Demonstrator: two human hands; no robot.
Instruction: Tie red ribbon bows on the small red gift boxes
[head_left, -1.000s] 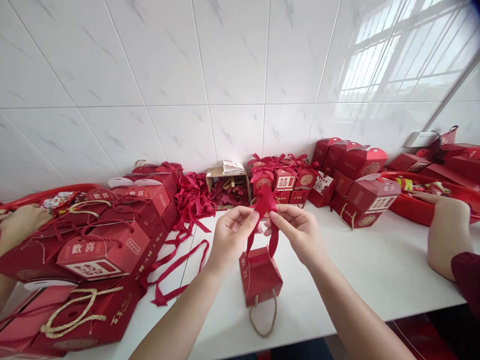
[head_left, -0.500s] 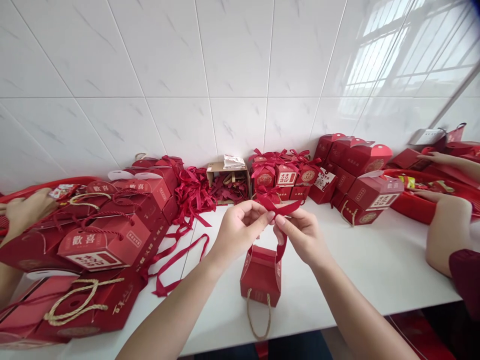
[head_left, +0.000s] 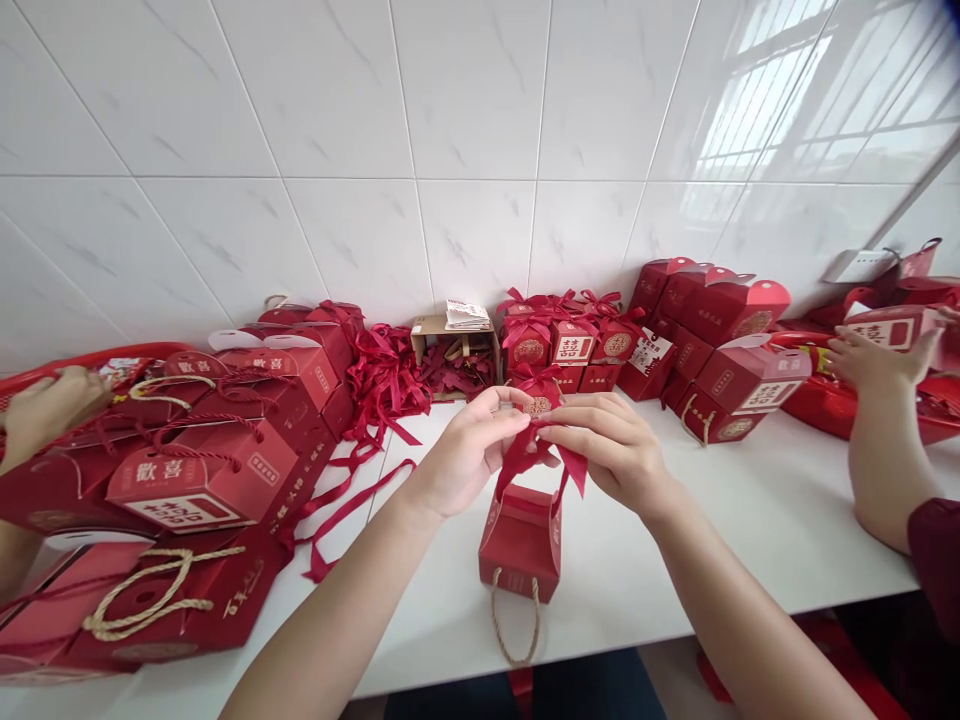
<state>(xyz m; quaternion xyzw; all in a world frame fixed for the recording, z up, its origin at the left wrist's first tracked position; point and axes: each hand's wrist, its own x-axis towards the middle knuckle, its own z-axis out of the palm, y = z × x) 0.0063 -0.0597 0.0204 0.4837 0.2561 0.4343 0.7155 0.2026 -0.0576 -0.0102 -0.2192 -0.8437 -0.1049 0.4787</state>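
Observation:
A small red gift box [head_left: 519, 548] stands on the white table in front of me, its twisted rope handle [head_left: 496, 630] hanging toward the near edge. Red ribbon [head_left: 517, 458] rises from the box top into my fingers, one pointed end dangling at the right. My left hand [head_left: 469, 445] pinches the ribbon just above the box. From the other side my right hand [head_left: 619, 445] also grips it, fingers bent over the band. Whether a knot lies between the fingertips is hidden.
Red boxes [head_left: 202, 480] are piled at left beside loose ribbons [head_left: 390, 375]. A carton [head_left: 457, 365] and ribbon-tied boxes [head_left: 574, 345] line the wall. More boxes [head_left: 720, 340] stand right. Other people's hands [head_left: 881, 350] work at red basins [head_left: 832, 400] on both sides.
My right hand has turned over the ribbon, and its loose end now hangs down at the right. The person at right now holds a red box over the basin.

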